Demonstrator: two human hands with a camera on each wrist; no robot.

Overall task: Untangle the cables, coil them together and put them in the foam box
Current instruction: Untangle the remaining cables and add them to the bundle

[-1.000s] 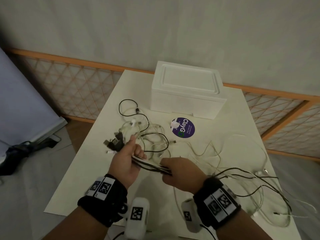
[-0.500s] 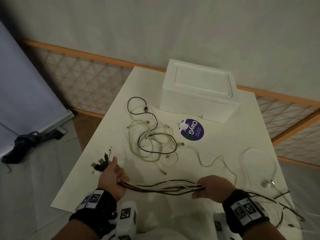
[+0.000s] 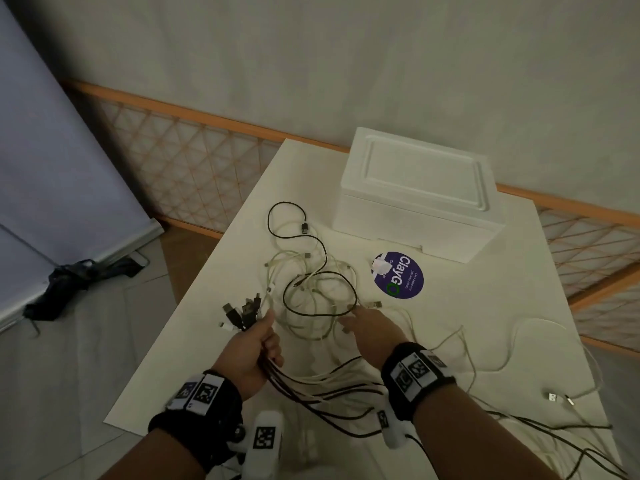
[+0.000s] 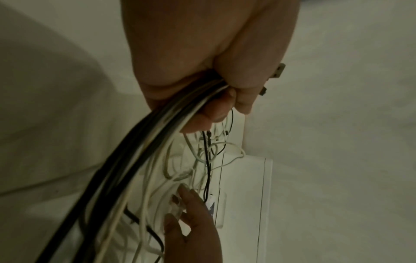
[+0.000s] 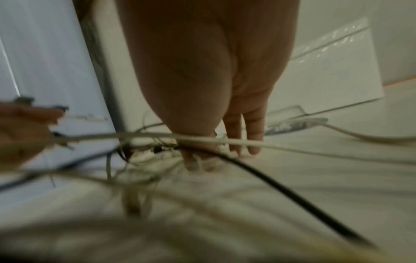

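The left hand (image 3: pixel 251 351) is gripping a cable bundle (image 3: pixel 311 393), fingers curled; the right hand (image 3: pixel 367 329) is reaching with straight fingers onto the loose tangle (image 3: pixel 311 289) lying before the closed foam box (image 3: pixel 419 195).

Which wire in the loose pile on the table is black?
The black wire looping from near the foam box toward the right hand; the others in the pile are whitish.

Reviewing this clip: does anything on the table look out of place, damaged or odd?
Nothing looks damaged. The foam box is closed, lid on. A purple round sticker lies in front of it, unrelated to the cables. Loose cables trail off the table's right edge.
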